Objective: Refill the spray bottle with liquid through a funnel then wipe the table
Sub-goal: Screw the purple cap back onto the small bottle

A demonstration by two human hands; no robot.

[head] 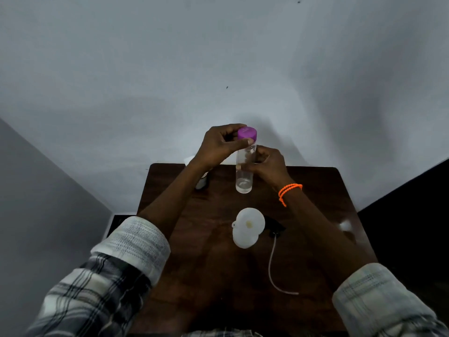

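A tall clear bottle (pixel 244 177) with a purple cap (pixel 247 133) stands upright at the far middle of the dark wooden table (pixel 315 190); a little clear liquid shows at its bottom. My left hand (pixel 220 145) grips the purple cap from the left. My right hand (pixel 267 164) holds the bottle's body from the right. Nearer to me a white funnel (pixel 249 223) sits on top of a white spray bottle (pixel 244 240). Beside it on the table lies the black spray head (pixel 275 227) with its thin dip tube (pixel 273 266).
A small container (pixel 201 182) stands at the far left of the table, mostly hidden behind my left forearm. A small white scrap (pixel 345 225) lies near the table's right edge. Pale walls rise behind and to the left; the table's right side borders a dark area.
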